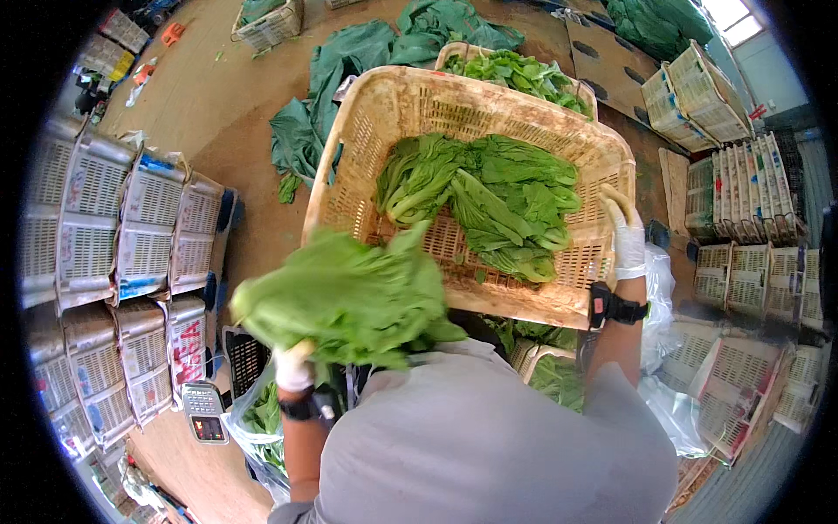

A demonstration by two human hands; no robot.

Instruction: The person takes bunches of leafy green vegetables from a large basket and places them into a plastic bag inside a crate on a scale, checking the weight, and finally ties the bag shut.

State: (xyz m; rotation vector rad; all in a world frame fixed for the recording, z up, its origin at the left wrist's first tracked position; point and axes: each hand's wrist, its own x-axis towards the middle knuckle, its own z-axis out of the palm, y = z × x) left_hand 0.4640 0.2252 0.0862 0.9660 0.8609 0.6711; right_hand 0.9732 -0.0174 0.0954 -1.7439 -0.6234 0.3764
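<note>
My left hand (294, 368), in a white glove, grips a large leafy green vegetable (347, 295), blurred by motion. The bunch is above the near left corner of a big cream plastic crate (524, 98), stained brown. Inside the crate, several similar green heads (510, 196) lie on the slotted bottom, with part of it bare. My right hand (625, 229), also gloved, is on the crate's right side, its fingers over the rim. A dark strap circles each wrist. Leaves hide some of the left fingers, and the right thumb cannot be made out.
Beyond the crate stands another crate of greens (524, 75), beside crumpled green mesh sheeting (353, 59). Stacked crates (95, 216) line the left; more crates (753, 203) stand right. A digital scale display (206, 412) and a plastic bag of greens (258, 419) are near my left arm.
</note>
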